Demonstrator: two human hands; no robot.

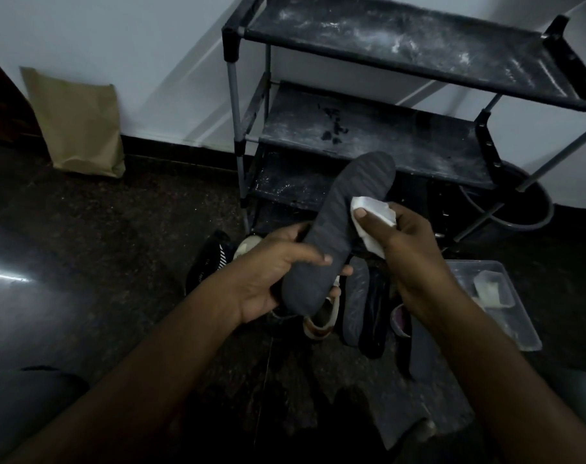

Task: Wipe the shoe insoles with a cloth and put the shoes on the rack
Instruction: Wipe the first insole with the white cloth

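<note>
A dark grey insole (335,229) slants up in front of me, toe end toward the rack. My left hand (278,272) grips its heel end, thumb on top. My right hand (405,246) holds a folded white cloth (373,214) pinched against the insole's right edge near the middle. Below on the floor lie a second grey insole (355,306), a beige shoe (321,319), a black shoe with white stripes (211,259) and other dark shoes (375,316). The black shoe rack (402,51) stands behind, its dusty shelves bare.
A clear plastic tray (509,326) with a white item lies on the floor at right. A brown paper bag (80,128) leans on the white wall at left. A dark bucket (519,209) sits behind the rack's right leg. The floor is dark stone.
</note>
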